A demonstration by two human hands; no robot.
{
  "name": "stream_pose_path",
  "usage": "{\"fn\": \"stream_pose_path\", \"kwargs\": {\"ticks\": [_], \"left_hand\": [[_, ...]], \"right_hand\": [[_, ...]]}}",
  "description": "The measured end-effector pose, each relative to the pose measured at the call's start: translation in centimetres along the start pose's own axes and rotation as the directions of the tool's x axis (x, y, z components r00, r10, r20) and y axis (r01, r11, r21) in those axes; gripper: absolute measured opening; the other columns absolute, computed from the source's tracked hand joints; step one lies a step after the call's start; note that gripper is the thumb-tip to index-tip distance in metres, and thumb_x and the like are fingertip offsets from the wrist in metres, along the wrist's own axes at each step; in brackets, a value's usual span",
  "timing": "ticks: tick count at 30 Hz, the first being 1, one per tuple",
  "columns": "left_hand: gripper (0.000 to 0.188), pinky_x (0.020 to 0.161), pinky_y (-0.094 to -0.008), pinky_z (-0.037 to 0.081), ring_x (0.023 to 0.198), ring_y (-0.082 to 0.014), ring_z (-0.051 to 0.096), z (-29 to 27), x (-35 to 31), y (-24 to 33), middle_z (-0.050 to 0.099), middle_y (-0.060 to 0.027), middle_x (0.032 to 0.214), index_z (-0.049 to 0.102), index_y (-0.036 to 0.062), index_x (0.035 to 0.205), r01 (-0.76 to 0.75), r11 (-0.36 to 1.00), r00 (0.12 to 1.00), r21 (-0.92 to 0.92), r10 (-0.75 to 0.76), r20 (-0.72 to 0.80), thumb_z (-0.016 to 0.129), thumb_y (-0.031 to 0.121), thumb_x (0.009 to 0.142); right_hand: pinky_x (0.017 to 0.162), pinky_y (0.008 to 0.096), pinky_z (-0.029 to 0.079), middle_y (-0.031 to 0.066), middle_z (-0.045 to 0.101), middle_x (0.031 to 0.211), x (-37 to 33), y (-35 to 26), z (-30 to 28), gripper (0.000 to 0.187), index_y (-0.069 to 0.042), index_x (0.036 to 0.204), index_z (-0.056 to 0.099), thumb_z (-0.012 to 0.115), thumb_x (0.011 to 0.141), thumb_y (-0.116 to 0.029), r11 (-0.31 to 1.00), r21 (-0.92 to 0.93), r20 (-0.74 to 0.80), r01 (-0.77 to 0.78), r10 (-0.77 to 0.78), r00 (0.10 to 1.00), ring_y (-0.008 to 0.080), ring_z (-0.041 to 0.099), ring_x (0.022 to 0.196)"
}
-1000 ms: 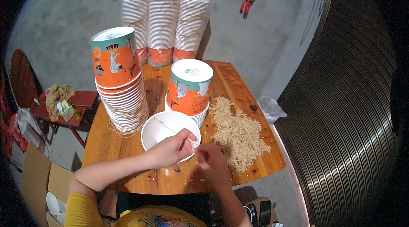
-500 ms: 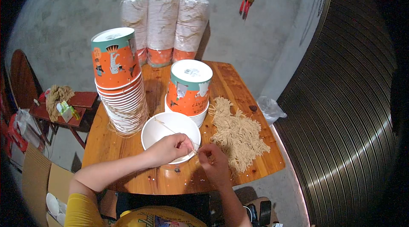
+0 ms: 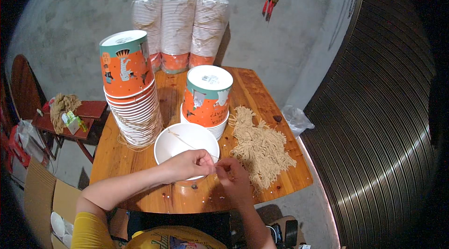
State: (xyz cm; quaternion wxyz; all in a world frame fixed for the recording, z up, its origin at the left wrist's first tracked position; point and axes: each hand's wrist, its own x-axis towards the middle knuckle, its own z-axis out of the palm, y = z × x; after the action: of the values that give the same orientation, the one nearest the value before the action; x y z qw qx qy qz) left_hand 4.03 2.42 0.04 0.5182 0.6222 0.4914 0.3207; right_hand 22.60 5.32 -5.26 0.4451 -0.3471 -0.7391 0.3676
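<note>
A white paper bucket (image 3: 169,148) lies tipped with its open mouth toward me, near the front of the wooden table (image 3: 154,197). Tan cord (image 3: 184,141) runs across that mouth from its upper rim toward my fingers. My left hand (image 3: 191,164) is closed in a pinch on the cord at the bucket's near right rim. Right beside it, my right hand (image 3: 232,175) also pinches, fingertips almost meeting the left ones; the bit of cord between them is mostly hidden. A loose heap of tan cords (image 3: 264,155) lies to the right of my right hand.
An upside-down stack of orange and green paper buckets (image 3: 206,104) stands just behind the bucket. A taller stack (image 3: 128,76), strung with cords, rises at left. Plastic-wrapped stacks (image 3: 177,29) stand at the back. A red bench (image 3: 91,108) and a cardboard box (image 3: 63,197) are at left.
Both hands have shifted slightly and their fingertips have come closer together at the bucket's rim. The bucket has barely moved.
</note>
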Motion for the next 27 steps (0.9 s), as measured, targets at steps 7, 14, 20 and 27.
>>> {"fn": "stream_pose_path", "kwargs": {"ticks": [7, 14, 20, 27], "left_hand": [[0.013, 0.073, -0.0212, 0.043, 0.077, -0.0069, 0.051, -0.2, 0.3, -0.8, 0.056, 0.0012, 0.083, 0.059, 0.0026, 0.094, 0.040, 0.997, 0.998, -0.073, -0.043, -0.042, 0.061, 0.014, 0.088], [0.013, 0.075, -0.0212, 0.043, 0.082, -0.0074, 0.054, -0.4, 0.4, -0.7, 0.060, -0.0007, 0.088, 0.060, 0.0022, 0.094, 0.096, 0.971, 0.994, -0.221, -0.104, -0.027, 0.062, 0.013, 0.087], [0.013, 0.075, -0.0210, 0.043, 0.082, -0.0073, 0.054, -0.3, 0.4, -0.8, 0.060, -0.0007, 0.087, 0.060, 0.0025, 0.094, 0.084, 0.969, 0.996, -0.234, -0.090, -0.015, 0.062, 0.014, 0.087], [0.013, 0.077, -0.0225, 0.043, 0.083, -0.0078, 0.052, -0.2, 0.3, -1.0, 0.058, -0.0006, 0.088, 0.058, 0.0025, 0.096, 0.028, 0.996, 1.000, -0.087, -0.028, 0.000, 0.058, 0.015, 0.091]], "right_hand": [[0.072, 0.0257, 0.046, 0.0043, 0.059, 0.087, -0.2, -0.8, 0.1, 0.013, -0.003, 0.096, 0.057, 0.061, 0.085, -0.007, 0.992, 0.064, -0.009, -0.107, 0.107, 0.994, 0.0104, 0.056, 0.078], [0.071, 0.0301, 0.048, 0.0080, 0.059, 0.084, 0.0, -1.9, -0.2, 0.021, -0.003, 0.097, 0.055, 0.065, 0.080, -0.007, 0.996, -0.081, 0.065, 0.024, -0.019, 0.998, 0.0173, 0.059, 0.077], [0.077, 0.0386, 0.048, 0.0166, 0.062, 0.092, 0.1, -1.9, -0.3, 0.020, -0.001, 0.095, 0.064, 0.065, 0.080, -0.014, 0.976, -0.216, 0.046, 0.039, -0.030, 0.998, 0.0306, 0.060, 0.086], [0.069, 0.0299, 0.047, 0.0074, 0.060, 0.083, -0.5, 0.3, 0.5, 0.012, -0.002, 0.090, 0.058, 0.062, 0.084, -0.011, 0.992, -0.123, -0.093, 0.000, -0.012, 0.996, 0.0169, 0.059, 0.075]]}}
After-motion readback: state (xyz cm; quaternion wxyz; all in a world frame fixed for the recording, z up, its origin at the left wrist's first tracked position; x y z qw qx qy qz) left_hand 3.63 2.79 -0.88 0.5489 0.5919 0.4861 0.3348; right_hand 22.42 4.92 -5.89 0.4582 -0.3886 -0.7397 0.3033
